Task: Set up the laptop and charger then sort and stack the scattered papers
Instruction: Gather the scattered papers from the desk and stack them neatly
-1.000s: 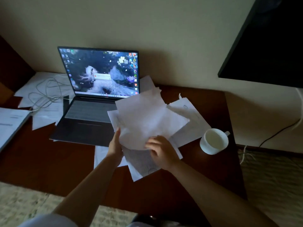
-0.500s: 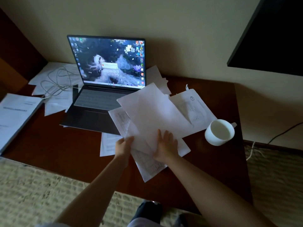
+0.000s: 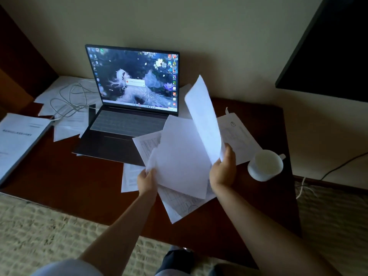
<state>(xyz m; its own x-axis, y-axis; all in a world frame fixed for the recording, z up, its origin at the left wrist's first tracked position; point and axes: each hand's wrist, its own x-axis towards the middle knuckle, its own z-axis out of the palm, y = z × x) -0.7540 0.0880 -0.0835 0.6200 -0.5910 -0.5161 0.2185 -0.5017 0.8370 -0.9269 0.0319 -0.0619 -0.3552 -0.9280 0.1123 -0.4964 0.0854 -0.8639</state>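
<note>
An open laptop (image 3: 127,124) with a lit screen stands on the dark wooden desk (image 3: 65,180). A white charger cable (image 3: 67,100) coils over papers to its left. My left hand (image 3: 146,181) grips the lower left edge of a bunch of white sheets (image 3: 181,154) held above the desk. My right hand (image 3: 223,169) pinches a single sheet (image 3: 203,118) by its lower corner and holds it lifted, nearly upright. More printed sheets (image 3: 239,136) lie flat under and to the right of the bunch.
A white mug (image 3: 265,165) stands at the right of the desk, close to my right hand. A thick stapled document (image 3: 19,140) lies at the left edge. A dark screen (image 3: 328,46) hangs on the wall at upper right. Woven matting (image 3: 39,236) covers the floor.
My right hand, flat on the sheets before, now pinches one sheet and has lifted it upright to the right. My left hand still holds the bunch.
</note>
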